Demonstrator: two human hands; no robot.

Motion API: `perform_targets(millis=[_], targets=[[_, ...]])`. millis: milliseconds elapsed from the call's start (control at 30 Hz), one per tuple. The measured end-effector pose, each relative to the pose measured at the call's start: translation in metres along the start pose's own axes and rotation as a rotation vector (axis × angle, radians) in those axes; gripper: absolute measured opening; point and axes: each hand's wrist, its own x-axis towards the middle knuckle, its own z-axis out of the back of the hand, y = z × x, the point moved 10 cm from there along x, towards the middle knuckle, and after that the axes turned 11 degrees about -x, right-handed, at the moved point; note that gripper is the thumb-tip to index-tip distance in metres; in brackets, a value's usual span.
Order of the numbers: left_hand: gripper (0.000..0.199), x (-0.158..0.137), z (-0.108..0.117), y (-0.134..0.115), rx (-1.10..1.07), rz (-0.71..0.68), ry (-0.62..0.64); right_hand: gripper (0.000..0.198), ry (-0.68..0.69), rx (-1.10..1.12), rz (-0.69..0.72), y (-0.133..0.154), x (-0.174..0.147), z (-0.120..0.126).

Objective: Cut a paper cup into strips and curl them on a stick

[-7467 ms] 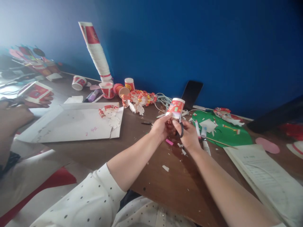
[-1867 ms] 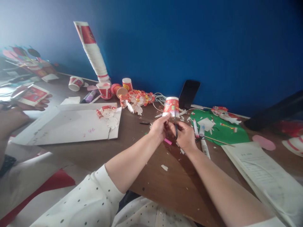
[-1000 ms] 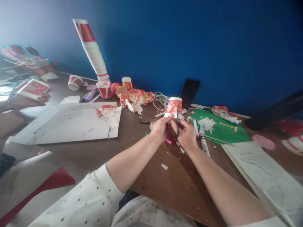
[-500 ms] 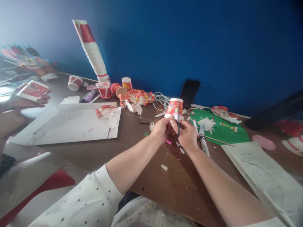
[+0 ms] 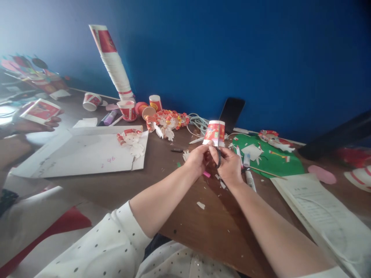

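Observation:
Over the brown table, my left hand (image 5: 198, 159) grips the lower edge of a red and white paper cup (image 5: 212, 132). The cup is held bottom up, with its printed side towards me. My right hand (image 5: 230, 166) is closed on a pair of dark-handled scissors (image 5: 218, 157), whose blades point up along the front of the cup. My two hands sit close together, and the fingertips of the left are partly hidden. White paper scraps (image 5: 200, 205) lie on the table below my wrists.
A tall stack of paper cups (image 5: 114, 69) leans against the blue wall. White cardboard (image 5: 87, 154) lies at left, paper figures (image 5: 168, 122) and a phone (image 5: 232, 112) further back. Green card (image 5: 278, 160) and printed sheets (image 5: 313, 200) are at right. Another person's hand (image 5: 53, 122) holds a cup piece.
Almost nothing differs. The cup has shifted very slightly to the right, and the scissors remain against its front.

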Motion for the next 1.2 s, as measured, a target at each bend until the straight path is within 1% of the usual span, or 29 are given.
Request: perform_targets(millis=[67, 200, 400, 467, 567, 700, 933, 1033, 1200], targets=[[0.022, -0.002, -0.001, -0.001, -0.027, 0.013, -0.013, 0.040, -0.002, 0.029, -0.014, -0.001, 0.000, -0.001], [0.027, -0.003, -0.003, -0.006, -0.076, 0.027, 0.012, 0.037, 0.009, 0.104, -0.047, -0.003, -0.001, -0.004], [0.032, -0.004, -0.006, -0.008, -0.073, 0.079, 0.050, 0.037, 0.044, 0.193, -0.101, -0.011, 0.000, -0.011], [0.033, -0.005, -0.006, -0.009, -0.070, 0.082, 0.040, 0.038, 0.075, 0.227, -0.107, -0.013, 0.000, -0.015], [0.033, -0.004, -0.002, -0.013, -0.075, 0.060, -0.012, 0.037, 0.127, 0.248, -0.102, -0.014, -0.002, -0.022], [0.029, -0.002, 0.002, -0.021, -0.100, 0.023, -0.060, 0.034, 0.190, 0.208, -0.088, -0.015, -0.006, -0.030], [0.026, -0.003, -0.003, -0.042, -0.146, -0.106, -0.023, 0.035, 0.253, 0.041, -0.033, -0.016, -0.010, -0.039], [0.030, -0.004, -0.006, -0.040, -0.105, -0.079, -0.003, 0.037, 0.270, -0.037, 0.008, -0.013, -0.012, -0.042], [0.036, -0.007, -0.007, -0.036, -0.059, -0.039, -0.011, 0.039, 0.232, -0.079, 0.043, -0.008, -0.013, -0.039]])
